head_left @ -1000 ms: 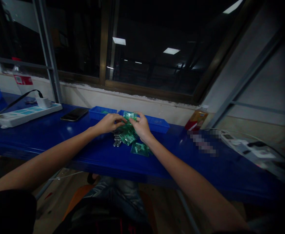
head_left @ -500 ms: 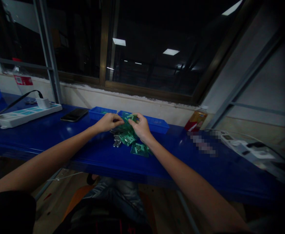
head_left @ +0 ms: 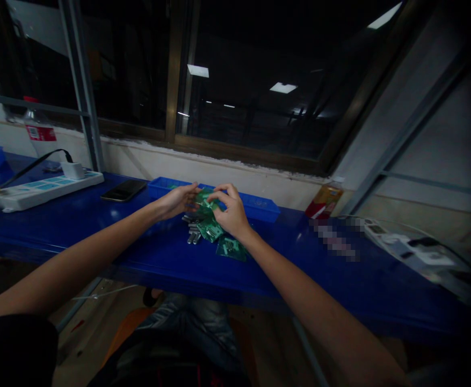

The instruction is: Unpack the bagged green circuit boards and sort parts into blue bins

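Nearest, along the bottom of the frame, we list one dark sleeve at lower left, one pair of worn blue jeans at bottom centre and part of an orange seat beside them. Above these we enter one blue table, running across the whole frame.

On it, just below centre: one green packet, lying flat, with small metal parts showing inside; further green packets at its upper left; several loose metal tubes beside those, their exact count unclear to us.

Over this heap, at mid-frame, we record one clear green bag, raised between two hands. Right hand: fingers bent, thumb drawn in towards them, gripping the bag's right side. Left hand: palm turned to the bag, fingers loosely apart and slightly curled at its left edge; whether they touch it we cannot tell.

Behind the hands we count two shallow blue trays, the right one partly covered by the right hand. Left of centre: one dark phone, flat. Middle left: one white power strip. Middle right: one bottle with amber contents. Farthest, across the top: one dark window.
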`<state>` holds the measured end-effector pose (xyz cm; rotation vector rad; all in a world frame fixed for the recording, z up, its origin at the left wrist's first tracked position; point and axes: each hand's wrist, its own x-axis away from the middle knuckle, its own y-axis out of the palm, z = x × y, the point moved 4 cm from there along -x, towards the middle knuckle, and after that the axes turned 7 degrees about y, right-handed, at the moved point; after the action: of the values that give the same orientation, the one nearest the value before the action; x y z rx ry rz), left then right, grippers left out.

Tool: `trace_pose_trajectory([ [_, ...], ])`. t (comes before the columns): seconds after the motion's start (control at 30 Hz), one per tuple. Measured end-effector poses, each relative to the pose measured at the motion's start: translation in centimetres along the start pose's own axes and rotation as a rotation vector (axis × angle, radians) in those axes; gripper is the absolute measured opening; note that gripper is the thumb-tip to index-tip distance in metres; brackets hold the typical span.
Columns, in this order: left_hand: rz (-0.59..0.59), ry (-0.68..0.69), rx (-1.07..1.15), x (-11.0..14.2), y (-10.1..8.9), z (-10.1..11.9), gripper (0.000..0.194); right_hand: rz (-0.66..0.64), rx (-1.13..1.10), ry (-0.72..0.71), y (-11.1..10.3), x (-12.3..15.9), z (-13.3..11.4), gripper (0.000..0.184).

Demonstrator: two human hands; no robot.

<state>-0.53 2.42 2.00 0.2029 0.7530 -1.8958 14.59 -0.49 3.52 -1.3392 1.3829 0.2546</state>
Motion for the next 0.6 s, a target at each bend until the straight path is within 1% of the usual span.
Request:
trace_pose_trajectory([
  [0.07,0.062,-0.004,0.035,-0.1,-0.2,-0.1,0.031,0.006,0.047,-0.013,0.1,0.2,-0.1,0.026],
  [0.13,0.145,0.010,0.017,-0.2,-0.5,-0.3,0.020,0.014,0.084,0.009,0.3,0.2,-0.1,0.029],
  [0.2,0.238,0.061,-0.062,-0.2,-0.8,-0.4,0.017,0.028,0.103,0.089,0.6,0.2,0.3,0.025],
  [0.27,0.282,0.169,-0.220,0.0,-0.8,0.0,0.017,0.045,0.076,0.230,0.8,0.0,1.1,0.013],
  [0.3,0.270,0.240,-0.318,0.1,-0.6,0.4,0.017,0.046,0.040,0.312,0.9,0.0,1.6,0.013],
  [0.33,0.244,0.316,-0.414,0.2,-0.3,0.8,0.017,0.034,-0.013,0.390,1.1,-0.1,2.1,0.022],
  [0.4,0.182,0.441,-0.558,0.6,0.6,1.5,0.016,-0.036,-0.161,0.518,1.5,-0.1,3.0,0.038],
  [0.47,0.153,0.504,-0.625,0.8,1.2,2.1,0.017,-0.113,-0.304,0.586,1.9,0.0,3.4,0.039],
  [0.53,0.141,0.494,-0.650,0.8,1.4,2.3,0.020,-0.132,-0.340,0.573,1.9,0.0,3.3,0.031],
  [0.6,0.135,0.406,-0.626,0.7,1.2,2.2,0.027,-0.101,-0.244,0.467,1.4,-0.1,2.7,0.026],
])
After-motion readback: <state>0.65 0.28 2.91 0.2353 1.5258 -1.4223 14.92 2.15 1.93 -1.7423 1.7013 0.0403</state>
